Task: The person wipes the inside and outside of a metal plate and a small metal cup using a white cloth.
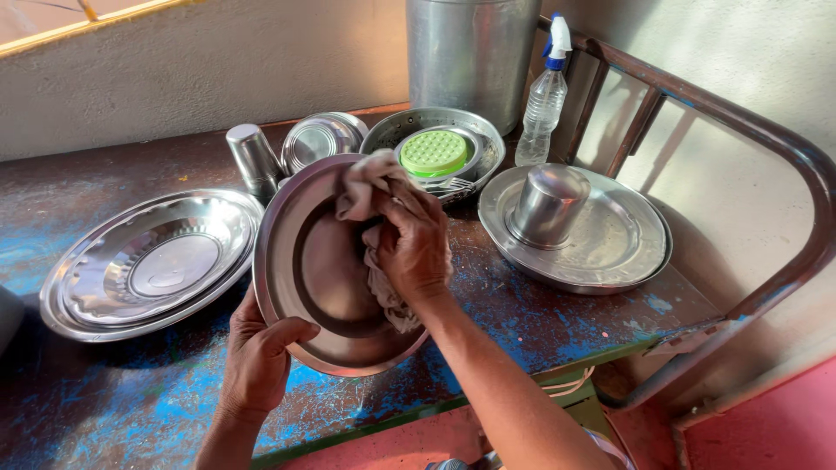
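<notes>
Wiping step: left hand [261, 352] grips the tilted steel plate [322, 270] by its lower rim over the table [540, 313]; right hand [414, 244] presses a bunched cloth [370, 187] into it. Next probably needs turning the plate for unwiped areas.

Round steel plate [318, 270] tilted up off table; crumpled cloth [370, 187] inside.

Silver steel plate [322, 278], beige cloth [370, 187], green scrubber [434, 152] (table [113, 400] rust-brown, patchy blue).
</notes>
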